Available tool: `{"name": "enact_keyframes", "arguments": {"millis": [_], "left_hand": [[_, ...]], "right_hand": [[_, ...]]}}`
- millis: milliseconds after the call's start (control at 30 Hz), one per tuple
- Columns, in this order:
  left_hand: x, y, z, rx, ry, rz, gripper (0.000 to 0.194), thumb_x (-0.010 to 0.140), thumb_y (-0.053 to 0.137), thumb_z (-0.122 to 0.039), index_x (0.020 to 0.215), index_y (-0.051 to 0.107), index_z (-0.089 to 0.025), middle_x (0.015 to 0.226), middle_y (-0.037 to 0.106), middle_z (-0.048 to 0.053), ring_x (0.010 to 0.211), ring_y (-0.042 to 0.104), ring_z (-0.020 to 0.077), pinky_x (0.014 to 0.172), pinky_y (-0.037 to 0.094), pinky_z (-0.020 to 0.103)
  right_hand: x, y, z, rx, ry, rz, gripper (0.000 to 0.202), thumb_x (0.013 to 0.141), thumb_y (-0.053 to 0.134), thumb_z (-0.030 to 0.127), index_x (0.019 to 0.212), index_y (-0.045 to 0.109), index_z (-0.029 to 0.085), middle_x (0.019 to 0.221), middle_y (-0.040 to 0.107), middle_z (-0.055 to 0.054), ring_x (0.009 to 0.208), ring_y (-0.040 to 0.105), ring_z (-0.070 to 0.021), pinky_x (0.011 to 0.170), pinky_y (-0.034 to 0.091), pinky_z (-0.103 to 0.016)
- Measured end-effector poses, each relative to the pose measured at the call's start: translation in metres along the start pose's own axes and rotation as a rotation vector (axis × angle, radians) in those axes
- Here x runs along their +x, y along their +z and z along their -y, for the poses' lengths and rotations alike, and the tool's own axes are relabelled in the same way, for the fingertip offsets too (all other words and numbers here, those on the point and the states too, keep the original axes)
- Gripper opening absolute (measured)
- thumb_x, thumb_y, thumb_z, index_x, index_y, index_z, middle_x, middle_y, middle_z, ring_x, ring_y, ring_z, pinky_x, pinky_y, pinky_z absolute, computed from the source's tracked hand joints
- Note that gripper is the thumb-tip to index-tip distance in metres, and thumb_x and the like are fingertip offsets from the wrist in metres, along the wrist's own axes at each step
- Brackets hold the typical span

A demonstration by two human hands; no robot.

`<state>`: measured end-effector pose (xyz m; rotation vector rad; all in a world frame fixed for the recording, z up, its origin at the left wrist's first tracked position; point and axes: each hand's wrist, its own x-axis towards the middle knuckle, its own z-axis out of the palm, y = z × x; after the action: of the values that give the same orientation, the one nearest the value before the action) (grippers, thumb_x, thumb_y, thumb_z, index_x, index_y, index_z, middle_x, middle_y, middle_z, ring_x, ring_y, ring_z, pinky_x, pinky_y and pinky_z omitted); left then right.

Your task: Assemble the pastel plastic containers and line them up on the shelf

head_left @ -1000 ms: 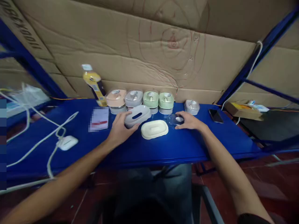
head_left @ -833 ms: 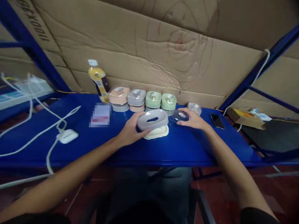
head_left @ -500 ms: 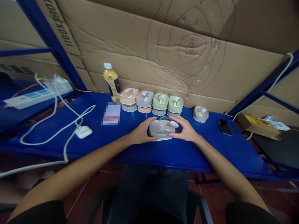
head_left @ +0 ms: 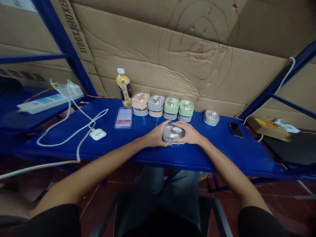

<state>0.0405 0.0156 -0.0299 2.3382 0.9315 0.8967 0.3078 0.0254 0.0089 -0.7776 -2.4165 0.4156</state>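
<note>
A grey box with a clear lid (head_left: 173,132) is between my two hands near the middle of the blue table. My left hand (head_left: 157,134) wraps round its left side, and my right hand (head_left: 191,133) holds its right side. A pale oval handle and a round sticker show on the lid. Just behind stand stacked pairs of similar boxes: a pink one (head_left: 140,100) over grey, a grey one (head_left: 156,102) over pink, and two green ones (head_left: 171,104) over grey. A single grey box (head_left: 211,118) stands apart at the right.
A yellow bottle (head_left: 124,88) stands behind a blurred card (head_left: 123,118). Left are a white case (head_left: 98,134), looping white cables and a power strip (head_left: 51,100). A phone (head_left: 236,129) lies at the right, near an open carton (head_left: 269,129). Cardboard (head_left: 148,49) backs the blue table (head_left: 222,151).
My hands have come closer together round the grey box, whose lid now looks squarely seated and shows its handle clearly. The camera view has shifted slightly.
</note>
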Motion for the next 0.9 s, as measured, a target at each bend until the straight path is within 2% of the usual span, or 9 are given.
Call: {"name": "enact_keyframes", "arguments": {"millis": [267,433,533,667,767,900], "left_hand": [[0.004,-0.006,-0.003,0.03,-0.052,0.011,0.124,0.069,0.094,-0.046,0.17,0.028,-0.016,0.17,0.046,0.024,0.155,0.049,0.0457,0.126,0.044,0.057],[0.008,-0.008,0.002,-0.04,-0.109,-0.023,0.133,0.063,0.098,-0.053,0.169,0.028,-0.014,0.153,0.062,0.024,0.142,0.062,0.0445,0.119,0.05,0.058],[0.01,-0.009,0.005,-0.071,-0.124,-0.03,0.135,0.06,0.099,-0.053,0.168,0.029,-0.015,0.145,0.068,0.021,0.136,0.066,0.043,0.117,0.051,0.058],[0.012,-0.009,0.008,-0.056,-0.153,-0.031,0.137,0.056,0.1,-0.053,0.167,0.03,-0.012,0.143,0.069,0.022,0.135,0.067,0.0437,0.116,0.052,0.058],[0.013,-0.007,0.012,-0.069,-0.14,-0.024,0.135,0.059,0.099,-0.052,0.168,0.029,-0.013,0.141,0.07,0.021,0.135,0.067,0.043,0.116,0.051,0.058],[0.013,-0.006,0.014,-0.066,-0.121,-0.038,0.132,0.061,0.098,-0.053,0.168,0.03,-0.016,0.15,0.065,0.023,0.139,0.064,0.0429,0.118,0.05,0.06]], "right_hand": [[-0.001,0.007,-0.005,-0.062,0.03,0.003,0.093,0.082,0.086,0.071,0.161,0.06,0.029,0.141,0.067,-0.014,0.13,0.068,-0.0352,0.115,0.055,-0.055],[0.006,0.007,-0.005,-0.1,0.03,0.025,0.091,0.083,0.087,0.068,0.158,0.062,0.024,0.137,0.069,-0.015,0.125,0.07,-0.0349,0.113,0.056,-0.053],[0.009,0.005,-0.001,-0.128,0.048,0.023,0.09,0.083,0.088,0.067,0.158,0.063,0.023,0.134,0.069,-0.015,0.124,0.07,-0.0345,0.112,0.056,-0.052],[0.009,0.005,0.004,-0.187,0.087,0.033,0.089,0.083,0.089,0.065,0.158,0.063,0.025,0.136,0.068,-0.015,0.126,0.069,-0.0359,0.111,0.056,-0.052],[0.009,0.005,0.005,-0.182,0.088,0.044,0.089,0.082,0.09,0.064,0.158,0.063,0.026,0.135,0.068,-0.014,0.124,0.07,-0.0349,0.112,0.056,-0.052],[0.007,0.005,-0.001,-0.134,0.066,0.023,0.09,0.082,0.09,0.063,0.159,0.061,0.026,0.135,0.067,-0.013,0.125,0.07,-0.0339,0.114,0.055,-0.052]]}}
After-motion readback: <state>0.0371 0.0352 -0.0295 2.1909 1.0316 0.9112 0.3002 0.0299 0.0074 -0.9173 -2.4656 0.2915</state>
